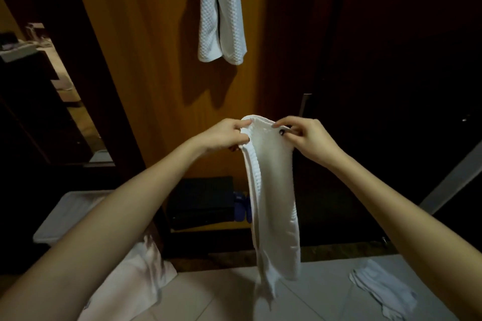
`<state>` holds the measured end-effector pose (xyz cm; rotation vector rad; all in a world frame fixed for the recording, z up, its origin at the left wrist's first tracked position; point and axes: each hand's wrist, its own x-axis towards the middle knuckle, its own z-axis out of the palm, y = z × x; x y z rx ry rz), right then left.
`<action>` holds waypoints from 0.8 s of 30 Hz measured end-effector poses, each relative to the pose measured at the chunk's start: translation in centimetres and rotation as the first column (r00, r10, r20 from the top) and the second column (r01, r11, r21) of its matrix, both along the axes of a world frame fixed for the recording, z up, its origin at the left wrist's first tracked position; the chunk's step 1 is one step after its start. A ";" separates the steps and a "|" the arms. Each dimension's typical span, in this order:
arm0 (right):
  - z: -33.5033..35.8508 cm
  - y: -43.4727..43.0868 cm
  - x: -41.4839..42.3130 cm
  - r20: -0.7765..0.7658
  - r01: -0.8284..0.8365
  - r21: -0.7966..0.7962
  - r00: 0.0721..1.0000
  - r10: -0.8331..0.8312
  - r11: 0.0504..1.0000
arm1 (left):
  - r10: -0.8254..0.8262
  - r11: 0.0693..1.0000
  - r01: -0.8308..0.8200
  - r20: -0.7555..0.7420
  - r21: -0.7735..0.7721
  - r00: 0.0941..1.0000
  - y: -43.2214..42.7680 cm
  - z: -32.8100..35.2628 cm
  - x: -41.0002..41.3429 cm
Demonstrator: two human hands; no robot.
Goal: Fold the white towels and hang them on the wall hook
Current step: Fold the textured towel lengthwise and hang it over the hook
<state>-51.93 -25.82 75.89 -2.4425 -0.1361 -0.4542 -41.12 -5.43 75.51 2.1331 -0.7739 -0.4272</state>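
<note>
Your left grip (224, 135) and right grip (310, 138) each pinch the top edge of a folded towel (273, 190), which hangs down between them in front of the wooden wall (156, 60). A second towel (221, 15) hangs high on that wall; a third towel (383, 286) lies crumpled at lower right.

Wooden wardrobe (146, 60) and slippers (242, 207) suggest a bedroom.
</note>
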 end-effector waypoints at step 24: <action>6.5 5.5 0.4 0.025 -0.214 -0.240 0.974 0.226 0.947 | -0.075 0.925 0.177 0.293 -0.337 0.953 2.8 5.1 -2.0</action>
